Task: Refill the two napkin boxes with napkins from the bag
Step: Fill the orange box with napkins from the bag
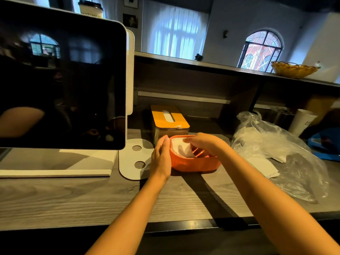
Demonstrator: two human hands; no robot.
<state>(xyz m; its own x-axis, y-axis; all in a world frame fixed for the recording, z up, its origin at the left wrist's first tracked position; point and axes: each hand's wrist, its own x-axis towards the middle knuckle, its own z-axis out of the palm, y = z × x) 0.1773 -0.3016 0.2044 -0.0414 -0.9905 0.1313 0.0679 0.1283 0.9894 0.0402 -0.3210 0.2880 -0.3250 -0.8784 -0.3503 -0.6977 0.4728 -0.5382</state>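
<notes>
At the middle of the frame, an orange box is sitting on the counter. The left hand is pressing flat against its left side, fingers straight. The right hand is reaching over white napkins inside, fingers bent; its grip is hidden. A yellow box is standing just behind. The bag is lying to the right.

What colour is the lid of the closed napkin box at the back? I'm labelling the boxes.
Yellow-orange lid, seen in the head view.
</notes>
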